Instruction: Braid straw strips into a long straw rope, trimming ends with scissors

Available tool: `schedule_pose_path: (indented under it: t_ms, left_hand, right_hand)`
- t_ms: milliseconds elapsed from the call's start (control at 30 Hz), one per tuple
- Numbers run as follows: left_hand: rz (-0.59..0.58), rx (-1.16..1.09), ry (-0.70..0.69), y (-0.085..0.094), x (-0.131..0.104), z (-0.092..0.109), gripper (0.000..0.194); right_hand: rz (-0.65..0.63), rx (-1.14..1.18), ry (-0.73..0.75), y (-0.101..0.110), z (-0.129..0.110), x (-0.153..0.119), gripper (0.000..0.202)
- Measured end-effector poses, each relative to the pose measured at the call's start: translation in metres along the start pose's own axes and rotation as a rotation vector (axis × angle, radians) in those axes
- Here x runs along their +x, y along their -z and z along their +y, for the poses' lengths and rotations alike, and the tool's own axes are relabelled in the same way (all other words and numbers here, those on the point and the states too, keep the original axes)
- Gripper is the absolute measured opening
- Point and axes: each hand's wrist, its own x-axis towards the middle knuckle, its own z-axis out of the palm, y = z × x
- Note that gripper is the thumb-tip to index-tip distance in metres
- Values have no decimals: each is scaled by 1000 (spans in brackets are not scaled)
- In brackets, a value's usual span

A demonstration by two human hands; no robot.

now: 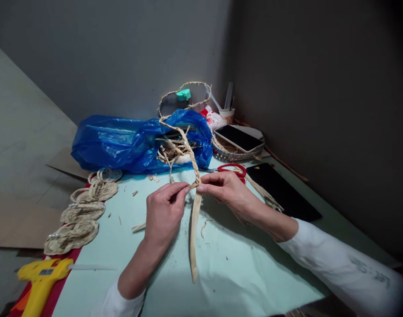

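A braid of pale dried plant fibre runs from the blue bag down to the middle of the table, its far end looping up against the wall. My left hand is closed, pinching a fibre strand at the braid's lower end. Thumb and fingers of my right hand pinch the same end from the right. Between the hands, one flat loose strand hangs toward me. The blue plastic bag lies open behind, with dried fibre strips in its mouth.
Red-handled scissors lie behind my right hand. A dark flat tablet-like slab is at right, and a phone rests on a basket. Coiled braided pieces line the left edge, near a yellow glue gun.
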Motion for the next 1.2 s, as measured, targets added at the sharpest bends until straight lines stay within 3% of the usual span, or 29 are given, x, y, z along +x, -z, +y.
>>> schedule_pose_path:
  t_ms: [300,567,700,933,1067,1200]
  left_hand:
    - [91,346,-251,-7,-9,7,20]
    - [139,622,-407,-10,-15,4,17]
    - [112,635,-426,-8,-14,5,17]
    - [150,719,-507,-8,-19,16,21]
    - [177,792,-569,-14,-22,20,17]
    - [184,876,-590,-20,-24,22,15]
  right_hand:
    - [47,-29,67,-7,3,0,14]
    - [61,-257,125,-5,9,0,22]
    - [34,-188,114,-7,9,-2,21]
    - [49,133,4,-16,8,-2,15]
    - [118,153,-35,-21,5,-1,17]
    - [101,156,-54,-24,1,-2,22]
